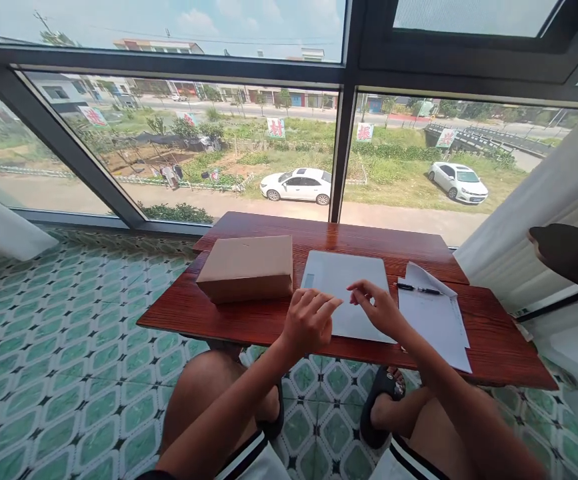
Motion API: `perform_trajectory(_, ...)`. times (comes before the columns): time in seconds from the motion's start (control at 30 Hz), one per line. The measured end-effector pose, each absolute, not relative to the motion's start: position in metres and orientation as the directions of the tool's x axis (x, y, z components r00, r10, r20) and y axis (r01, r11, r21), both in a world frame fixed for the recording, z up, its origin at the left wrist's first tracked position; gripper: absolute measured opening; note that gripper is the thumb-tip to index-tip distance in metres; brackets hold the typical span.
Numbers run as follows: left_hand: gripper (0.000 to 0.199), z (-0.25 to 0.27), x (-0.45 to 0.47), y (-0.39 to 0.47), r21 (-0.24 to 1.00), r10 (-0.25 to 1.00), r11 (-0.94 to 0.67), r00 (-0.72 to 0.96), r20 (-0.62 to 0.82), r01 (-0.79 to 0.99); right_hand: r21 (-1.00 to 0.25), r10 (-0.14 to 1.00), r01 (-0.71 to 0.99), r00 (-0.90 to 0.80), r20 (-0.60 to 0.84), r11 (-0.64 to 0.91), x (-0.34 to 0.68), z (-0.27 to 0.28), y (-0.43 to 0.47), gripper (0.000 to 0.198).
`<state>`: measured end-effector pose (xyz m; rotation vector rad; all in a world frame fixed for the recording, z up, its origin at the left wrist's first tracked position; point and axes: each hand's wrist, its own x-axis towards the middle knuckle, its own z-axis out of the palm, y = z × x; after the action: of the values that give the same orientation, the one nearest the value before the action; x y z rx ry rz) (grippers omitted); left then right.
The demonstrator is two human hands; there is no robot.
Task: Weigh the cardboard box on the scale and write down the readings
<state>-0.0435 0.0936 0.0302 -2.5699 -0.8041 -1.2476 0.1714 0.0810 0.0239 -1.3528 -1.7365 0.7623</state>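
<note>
My left hand (313, 319) hovers over the front edge of a flat silver-grey panel (349, 267) with a small greenish rectangle at its left side. The fingers are loosely bent and point right; nothing shows in them. Facing it across a small gap, my right hand (375, 308) is held above the same panel, fingers slightly curved and apart from the thumb, holding nothing visible. Left of the panel sits a closed brown cardboard box (249, 263). To the right lie white paper sheets (431, 323), one corner folded up, with a black pen (421, 289) on top.
The dark red wooden table (249, 327) stands before a large window (336, 153). My knees and sandalled feet are under its near edge. White curtains (529, 193) hang at the right, near a dark brown object (569, 253). Green patterned tiles (93, 333) cover the floor.
</note>
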Motion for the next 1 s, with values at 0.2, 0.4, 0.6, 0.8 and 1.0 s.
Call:
perform_trajectory(0.2,0.028,0.011,-0.016,0.075,-0.037,0.267,-0.923,0.706,0.656,0.384,-0.809,0.975,0.545,-0.138,0.173,0.221,0.206,0.02,0.064,0.021)
perform_trajectory(0.4,0.023,0.0,0.013,0.062,-0.116,0.121,-0.97,0.839,0.531,0.214,-0.719,0.975,0.659,-0.132,0.177,0.22,0.214,0.011,0.059,0.024)
perform_trajectory(0.6,0.021,0.0,0.058,0.056,-0.268,-0.147,-0.963,0.895,0.42,-0.032,-0.476,0.966,0.868,-0.015,0.257,0.14,0.26,0.02,0.06,0.02)
perform_trajectory(0.8,0.027,0.009,0.113,0.046,-0.294,-0.342,-0.919,0.901,0.266,-0.262,-0.485,0.885,0.866,0.318,0.339,-0.126,0.339,0.012,0.053,0.019)
perform_trajectory(1.0,0.03,0.005,0.16,0.032,-0.239,-0.33,-0.929,0.927,0.178,-0.284,-0.445,0.892,0.868,0.363,0.268,-0.22,0.376,-0.008,0.048,0.024)
